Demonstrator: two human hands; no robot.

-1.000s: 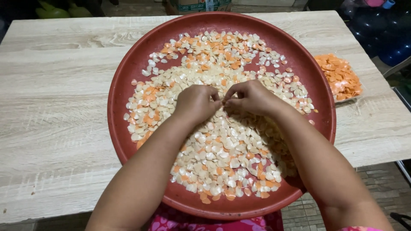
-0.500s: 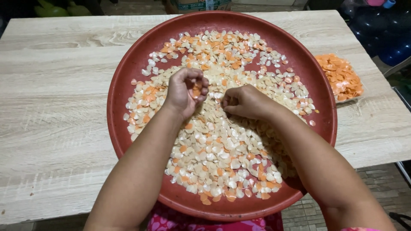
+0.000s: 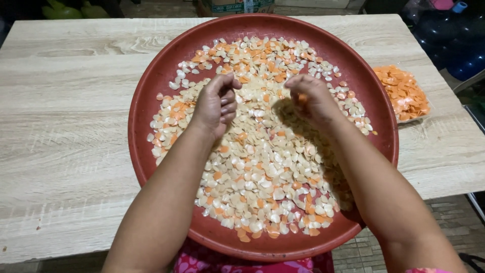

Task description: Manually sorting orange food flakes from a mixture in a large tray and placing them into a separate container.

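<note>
Reddish-brown plastic tray (image 3: 151, 108), round and shallow, fills the middle of the head view; it sits on a pale wood-grain tabletop (image 3: 65, 151) and overhangs the near edge slightly at 6 o'clock.

Tray contents: a loose spread of small flat chips (image 3: 262, 187), mostly cream-white with orange ones mixed in. Spread runs from 12 o'clock down to 6 o'clock; bare tray floor shows along the rim at 9 o'clock and 3 o'clock.

Left hand (image 3: 216, 105): raised just above the chips, a little toward 10 o'clock from tray centre. Fingers curled in toward the palm, thumb tip meeting the fingertips, a loose closed pinch. Whether a chip sits inside the curl cannot be told.

Right hand (image 3: 312, 98): at about 1 o'clock from centre, well apart from the left hand, back of the hand toward the camera. Fingers bunched and closed around an orange chip (image 3: 302, 98) (only a sliver of it shows between the fingers).

Off the tray, at 3 o'clock on the tabletop: a separate heap of orange chips (image 3: 402, 93) in a clear bag or wrapper, just beside the tray rim.
</note>
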